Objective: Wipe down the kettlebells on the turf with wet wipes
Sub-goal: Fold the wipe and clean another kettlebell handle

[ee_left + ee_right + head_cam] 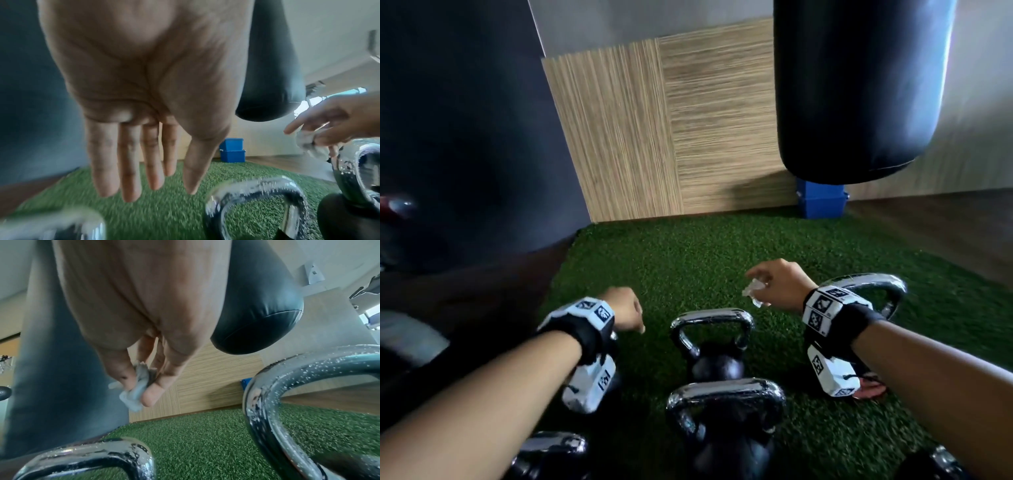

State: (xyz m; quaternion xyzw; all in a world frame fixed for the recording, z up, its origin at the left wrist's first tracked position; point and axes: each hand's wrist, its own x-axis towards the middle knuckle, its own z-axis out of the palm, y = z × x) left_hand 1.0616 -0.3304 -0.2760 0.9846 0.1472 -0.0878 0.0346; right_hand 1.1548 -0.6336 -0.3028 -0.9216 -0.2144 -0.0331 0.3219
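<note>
Several black kettlebells with chrome handles stand on the green turf [688, 260]: one in the middle [714, 346], a nearer one [726, 421], and a bigger one at the right [873, 284]. My right hand [760, 291] hovers above and between the middle and right kettlebells, pinching a crumpled white wet wipe [755, 293]. The right wrist view shows the wipe [133, 394] squeezed between thumb and fingers [150, 397], clear of the wet right handle [267, 386]. My left hand [156, 190] hangs empty with straight fingers, left of the middle handle [257, 194].
A black punching bag [859, 85] hangs over the far right of the turf. Stacked blue boxes [822, 202] stand against the wood-panelled wall [671, 137]. Wooden floor [945, 240] borders the turf at right, a dark wall at left. A reddish object [869, 390] lies under my right wrist.
</note>
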